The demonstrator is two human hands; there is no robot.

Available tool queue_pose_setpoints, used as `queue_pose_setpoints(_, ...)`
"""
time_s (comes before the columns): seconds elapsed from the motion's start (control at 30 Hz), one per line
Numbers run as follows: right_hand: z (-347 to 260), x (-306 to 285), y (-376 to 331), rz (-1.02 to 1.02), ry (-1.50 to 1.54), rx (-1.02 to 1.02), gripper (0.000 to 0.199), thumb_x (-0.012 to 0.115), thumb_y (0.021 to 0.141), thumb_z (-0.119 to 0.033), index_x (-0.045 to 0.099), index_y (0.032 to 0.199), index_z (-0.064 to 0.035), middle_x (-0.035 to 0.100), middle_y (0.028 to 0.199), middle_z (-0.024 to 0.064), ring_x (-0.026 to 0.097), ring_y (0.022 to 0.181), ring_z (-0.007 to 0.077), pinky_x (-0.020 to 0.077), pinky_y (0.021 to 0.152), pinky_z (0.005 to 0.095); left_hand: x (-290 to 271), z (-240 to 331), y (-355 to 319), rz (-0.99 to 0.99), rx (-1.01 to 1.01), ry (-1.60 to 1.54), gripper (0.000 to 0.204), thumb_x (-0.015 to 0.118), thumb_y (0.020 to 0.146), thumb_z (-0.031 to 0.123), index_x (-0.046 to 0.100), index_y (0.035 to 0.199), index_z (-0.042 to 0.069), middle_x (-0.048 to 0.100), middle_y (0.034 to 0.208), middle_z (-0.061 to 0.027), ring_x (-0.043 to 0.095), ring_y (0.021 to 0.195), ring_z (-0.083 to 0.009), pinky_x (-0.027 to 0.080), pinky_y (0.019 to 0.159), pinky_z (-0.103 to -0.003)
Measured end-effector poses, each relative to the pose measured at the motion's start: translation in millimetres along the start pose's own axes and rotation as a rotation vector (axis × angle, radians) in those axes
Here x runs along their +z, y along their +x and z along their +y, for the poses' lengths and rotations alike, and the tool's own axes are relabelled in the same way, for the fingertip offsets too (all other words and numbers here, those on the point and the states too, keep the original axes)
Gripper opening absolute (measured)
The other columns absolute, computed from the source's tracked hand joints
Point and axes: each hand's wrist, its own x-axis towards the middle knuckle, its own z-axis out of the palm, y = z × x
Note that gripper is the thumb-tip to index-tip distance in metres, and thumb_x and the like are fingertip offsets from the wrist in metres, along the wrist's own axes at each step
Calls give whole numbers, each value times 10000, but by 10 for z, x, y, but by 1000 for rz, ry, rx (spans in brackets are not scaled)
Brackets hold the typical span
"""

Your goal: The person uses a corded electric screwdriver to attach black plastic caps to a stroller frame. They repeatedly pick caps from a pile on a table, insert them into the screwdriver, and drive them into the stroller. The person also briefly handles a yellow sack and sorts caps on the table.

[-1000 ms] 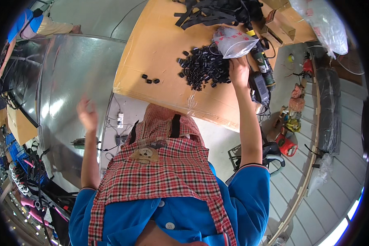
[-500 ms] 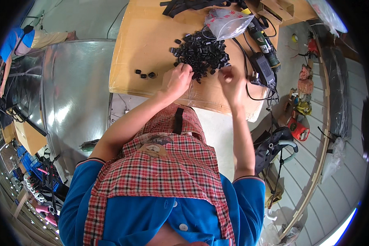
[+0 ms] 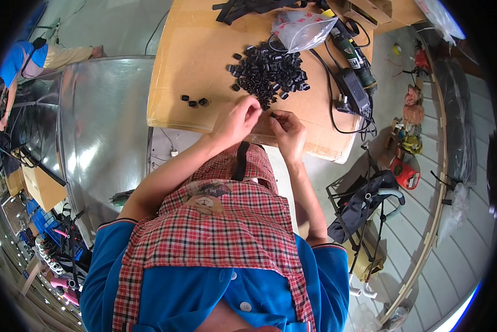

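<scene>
A heap of small black plastic parts (image 3: pixel 276 69) lies on the cardboard-covered table (image 3: pixel 199 50). At the heap's near edge my left hand (image 3: pixel 238 119) is closed, thumb and fingers pinched; what it holds, if anything, is too small to make out. Just to its right, my right hand (image 3: pixel 288 130) pinches a small black plastic part (image 3: pixel 274 115) between thumb and fingertips. The two hands are close together but apart. Several more black parts (image 3: pixel 193 103) sit by themselves left of my left hand.
A clear plastic bag (image 3: pixel 304 32) rests behind the heap. To the right lie a dark green power screwdriver (image 3: pixel 352 58) and a black power adapter (image 3: pixel 352 91) with looping cables. Black straps (image 3: pixel 254 8) cover the far edge. A metal-topped table (image 3: pixel 105 127) stands left, with another person (image 3: pixel 30 61) beyond.
My right hand has moved left and nearer to me, from the heap's right side to beside my left hand, and now shows a black part in its fingers. My left hand has shifted slightly nearer.
</scene>
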Motion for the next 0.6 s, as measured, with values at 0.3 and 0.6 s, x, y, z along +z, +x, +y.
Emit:
queue_pose_setpoints(0.3, -123, 123, -157, -205, 387, 97, 216, 660, 896, 56, 647, 1111, 74, 707, 1007, 130, 690, 889, 171, 579, 839, 293, -139, 85, -212, -147, -172, -337, 121, 706, 897, 78, 664, 974, -5, 681, 841, -45, 632, 737, -91, 523, 670, -249)
queue_pose_setpoints(0.6, -126, 161, -135, -326, 434, 78, 192, 674, 881, 34, 685, 1072, 41, 719, 980, 108, 698, 848, 171, 580, 796, 294, -150, -34, -286, 7, -133, -325, 144, 711, 890, 61, 613, 983, 13, 660, 858, -53, 624, 715, -97, 514, 655, -247)
